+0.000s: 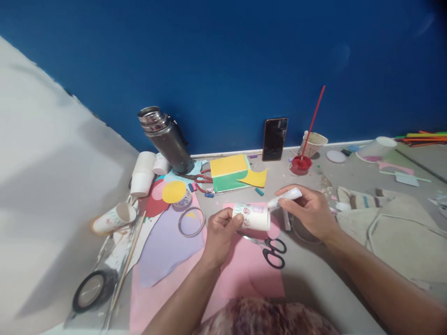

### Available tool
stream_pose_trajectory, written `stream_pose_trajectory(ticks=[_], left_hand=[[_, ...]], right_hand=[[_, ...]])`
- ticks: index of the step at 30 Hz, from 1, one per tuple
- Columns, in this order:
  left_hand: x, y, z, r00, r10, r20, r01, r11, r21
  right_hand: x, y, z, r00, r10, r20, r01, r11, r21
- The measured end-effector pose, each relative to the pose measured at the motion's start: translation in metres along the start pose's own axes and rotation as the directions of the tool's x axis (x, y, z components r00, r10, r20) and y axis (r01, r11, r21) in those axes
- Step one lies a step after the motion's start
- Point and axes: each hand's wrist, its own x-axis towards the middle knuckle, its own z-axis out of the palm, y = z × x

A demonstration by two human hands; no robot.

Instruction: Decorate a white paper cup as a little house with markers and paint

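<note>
My left hand [223, 232] grips a white paper cup [257, 223] on its side, with red flower patterns and green marks on its wall. The cup's rim points right. In my right hand [310, 209] is a white glue tube [284, 197], its tip close to the cup's rim; whether they touch I cannot tell. Below the cup, black-handled scissors [274, 252] lie on pink paper [251, 284]. A pink paper circle [274, 228] shows partly behind the cup. Left of my left hand, a ring of tape [192, 222] rests on lilac paper [167, 251].
A steel flask [167, 144], a phone [275, 139] and a red dish with a stick [301, 165] stand along the blue wall. Yellow and green papers [228, 165] lie before it. More cups [143, 172] and black tape [89, 291] are at left; a beige cloth bag [405, 237] lies right.
</note>
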Motion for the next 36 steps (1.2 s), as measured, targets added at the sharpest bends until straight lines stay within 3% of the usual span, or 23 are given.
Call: stream_pose_trajectory(ticks=[3, 6, 9, 12, 14, 16, 20, 22, 24, 28, 32, 36], left_hand=[[-0.002, 0.005, 0.003, 0.999, 0.034, 0.003, -0.034, 0.996, 0.088], [-0.004, 0.01, 0.006, 0.999, 0.045, 0.0, -0.044, 0.989, 0.139], [-0.004, 0.01, 0.006, 0.998, 0.047, -0.029, -0.042, 0.986, 0.163], [-0.003, 0.007, 0.005, 0.996, 0.053, -0.076, -0.039, 0.984, 0.176], [-0.001, 0.005, 0.005, 0.994, 0.022, -0.105, -0.01, 0.994, 0.112], [0.001, 0.003, 0.005, 0.992, -0.057, -0.11, 0.051, 0.997, -0.054], [0.007, 0.002, 0.006, 0.98, -0.197, -0.033, 0.175, 0.925, -0.336], [0.009, 0.002, 0.005, 0.974, -0.228, 0.013, 0.216, 0.903, -0.372], [0.009, 0.002, 0.005, 0.971, -0.236, 0.041, 0.233, 0.891, -0.391], [0.009, 0.002, 0.005, 0.972, -0.229, 0.047, 0.229, 0.891, -0.391], [0.008, 0.0, 0.005, 0.971, -0.232, 0.062, 0.236, 0.883, -0.405], [0.011, -0.001, 0.001, 0.958, -0.278, 0.07, 0.275, 0.826, -0.492]], right_hand=[[0.003, 0.004, 0.0, 0.998, 0.044, 0.036, -0.046, 0.995, 0.084], [0.002, 0.003, 0.0, 0.998, 0.025, 0.051, -0.028, 0.998, 0.054], [-0.003, -0.004, 0.001, 0.996, -0.039, 0.081, 0.042, 0.998, -0.042], [-0.009, -0.012, 0.002, 0.974, -0.169, 0.149, 0.189, 0.973, -0.131], [-0.012, -0.015, 0.004, 0.939, -0.29, 0.187, 0.319, 0.936, -0.15], [-0.012, -0.016, 0.006, 0.888, -0.407, 0.213, 0.441, 0.885, -0.148], [-0.011, -0.011, 0.007, 0.796, -0.558, 0.234, 0.596, 0.789, -0.148], [-0.011, -0.008, 0.005, 0.801, -0.56, 0.212, 0.591, 0.795, -0.136], [-0.012, -0.007, 0.003, 0.834, -0.524, 0.172, 0.545, 0.829, -0.122], [-0.016, -0.005, 0.002, 0.866, -0.481, 0.134, 0.492, 0.869, -0.059], [-0.014, -0.005, 0.005, 0.811, -0.539, 0.227, 0.552, 0.834, 0.006], [-0.01, -0.004, 0.003, 0.729, -0.621, 0.29, 0.666, 0.741, -0.085]])
